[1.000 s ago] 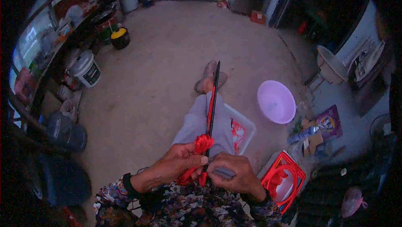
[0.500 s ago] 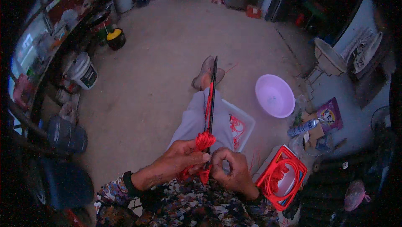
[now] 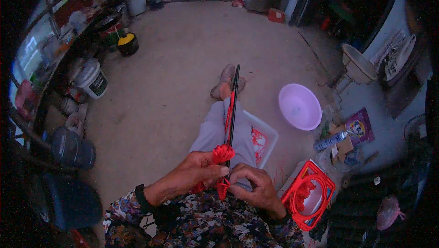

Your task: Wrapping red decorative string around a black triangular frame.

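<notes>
A long dark rod [image 3: 236,93] slants away from my lap over my legs, with red cord running along its left side. Partway down it sits a thick bundle of red cord [image 3: 223,153]. My left hand [image 3: 197,174] is closed round the rod and cord just below that bundle, its thumb lying across. At the near end, a red cord tip [image 3: 222,190] hangs below the hands. Thumb and forefinger of my right hand [image 3: 256,187] pinch a strand of the red cord there. The palm side of my left hand is hidden.
Right of my legs stands a whitish tray [image 3: 272,139] with loose red cord. Nearer is a red-rimmed basket [image 3: 284,197] with coiled red cord. A lilac basin [image 3: 299,107], a spray can [image 3: 330,141] and a purple bag [image 3: 359,126] lie farther right. Buckets, including a white one [image 3: 93,82], line the left.
My right hand has shifted slightly, and its thumb and forefinger now meet at the red cord beside the rod's near end. My left hand keeps its hold.
</notes>
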Motion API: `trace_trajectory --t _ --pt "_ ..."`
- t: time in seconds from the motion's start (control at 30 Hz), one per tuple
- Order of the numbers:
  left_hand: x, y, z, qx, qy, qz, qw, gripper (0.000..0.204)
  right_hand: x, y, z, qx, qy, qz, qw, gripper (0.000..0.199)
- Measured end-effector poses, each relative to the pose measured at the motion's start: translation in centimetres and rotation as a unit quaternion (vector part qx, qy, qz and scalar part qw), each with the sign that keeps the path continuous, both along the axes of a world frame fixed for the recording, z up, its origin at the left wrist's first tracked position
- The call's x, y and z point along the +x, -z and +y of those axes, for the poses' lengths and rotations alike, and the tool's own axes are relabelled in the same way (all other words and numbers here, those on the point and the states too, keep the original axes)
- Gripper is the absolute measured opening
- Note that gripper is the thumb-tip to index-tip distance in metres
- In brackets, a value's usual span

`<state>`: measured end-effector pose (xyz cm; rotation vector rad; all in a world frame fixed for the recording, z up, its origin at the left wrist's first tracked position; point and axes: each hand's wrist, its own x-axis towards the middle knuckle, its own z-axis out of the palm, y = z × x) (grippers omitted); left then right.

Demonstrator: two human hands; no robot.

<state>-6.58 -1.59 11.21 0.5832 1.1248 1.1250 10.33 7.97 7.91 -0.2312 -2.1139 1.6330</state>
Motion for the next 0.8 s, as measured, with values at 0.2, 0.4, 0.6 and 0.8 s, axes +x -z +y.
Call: trace_trajectory --t 0.2,0.4,0.6,0.8 --pt "-0.1 1.2 0.0 0.020 -0.006 -0.004 1.000 0.015 -0.1 0.6 -0.9 -0.113 0.046 0.019 0.992 0.014" --pt "-0.2 0.7 -0.1 0.021 -0.004 -0.017 1.000 0.016 0.0 0.5 -0.4 -0.012 0.023 -0.005 1.000 0.015" --pt "-0.5 1.1 -0.4 0.015 -0.002 -0.010 1.000 0.018 -0.8 -0.1 0.0 0.034 -0.015 -0.044 0.998 0.014" --pt "-0.7 0.9 -0.2 0.013 0.004 -0.019 1.000 0.021 -0.8 4.4 0.0 -0.347 0.049 0.016 0.936 0.009"
